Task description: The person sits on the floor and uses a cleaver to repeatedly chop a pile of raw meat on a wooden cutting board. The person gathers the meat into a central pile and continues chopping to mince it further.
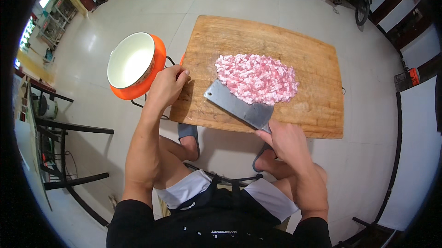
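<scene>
A heap of finely chopped pink-and-white meat lies at the centre of the rectangular tan wooden chopping board, a broad grey metal cleaver meeting its 7 o'clock edge. The right hand, at 6 o'clock, grips the cleaver; the left hand curls at the board's 9 o'clock edge, its hold uncertain. Chopping or gathering appears under way; the next move probably calls for a low, steady cleaver.

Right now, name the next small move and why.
Probably ease the cleaver under the chopped meat: the right hand grips it along the meat's near edge, while the left hand is at the left edge of the cutting board.
</scene>
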The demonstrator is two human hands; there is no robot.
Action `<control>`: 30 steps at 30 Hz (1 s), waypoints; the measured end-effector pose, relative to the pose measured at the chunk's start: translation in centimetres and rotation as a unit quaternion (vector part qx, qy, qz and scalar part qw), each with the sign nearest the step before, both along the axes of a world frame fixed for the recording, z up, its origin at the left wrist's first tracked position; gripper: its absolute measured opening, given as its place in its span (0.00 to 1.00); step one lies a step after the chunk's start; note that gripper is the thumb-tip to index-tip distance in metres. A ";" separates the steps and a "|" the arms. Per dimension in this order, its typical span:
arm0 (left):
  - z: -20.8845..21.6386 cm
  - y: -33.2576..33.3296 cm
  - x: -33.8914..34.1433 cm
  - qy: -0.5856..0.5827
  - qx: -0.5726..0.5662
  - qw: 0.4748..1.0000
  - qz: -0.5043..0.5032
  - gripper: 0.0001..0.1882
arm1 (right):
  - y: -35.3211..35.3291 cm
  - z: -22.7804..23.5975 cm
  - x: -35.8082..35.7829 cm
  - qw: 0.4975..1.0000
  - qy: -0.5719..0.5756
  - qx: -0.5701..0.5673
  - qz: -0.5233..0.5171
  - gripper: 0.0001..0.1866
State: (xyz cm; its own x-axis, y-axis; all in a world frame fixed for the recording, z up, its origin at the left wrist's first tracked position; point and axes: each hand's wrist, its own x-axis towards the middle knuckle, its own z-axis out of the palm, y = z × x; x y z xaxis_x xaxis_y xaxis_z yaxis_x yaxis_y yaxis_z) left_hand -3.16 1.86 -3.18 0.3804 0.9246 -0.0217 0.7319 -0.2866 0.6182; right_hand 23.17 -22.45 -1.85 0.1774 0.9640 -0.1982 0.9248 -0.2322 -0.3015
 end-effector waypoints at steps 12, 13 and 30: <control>-1.1 0.4 0.4 0.016 -0.014 1.000 -0.020 0.19 | 4.4 -2.4 1.4 0.976 0.176 0.113 -0.053 0.27; -1.1 0.5 0.3 0.017 -0.013 1.000 -0.021 0.19 | 4.3 -2.3 1.9 0.957 0.260 0.082 -0.103 0.27; -0.6 0.5 0.4 0.028 -0.036 0.999 -0.016 0.20 | 0.5 -1.8 7.8 0.709 0.603 0.015 -0.365 0.21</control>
State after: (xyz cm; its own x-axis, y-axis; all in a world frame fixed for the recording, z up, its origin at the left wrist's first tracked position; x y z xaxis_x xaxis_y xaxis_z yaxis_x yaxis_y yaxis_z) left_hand -2.81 2.31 -3.80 0.4066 0.9070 -0.1094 0.7567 -0.2673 0.5966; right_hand 31.00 -21.96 -3.66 0.3498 0.7092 -0.6121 -0.3731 -0.4939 -0.7854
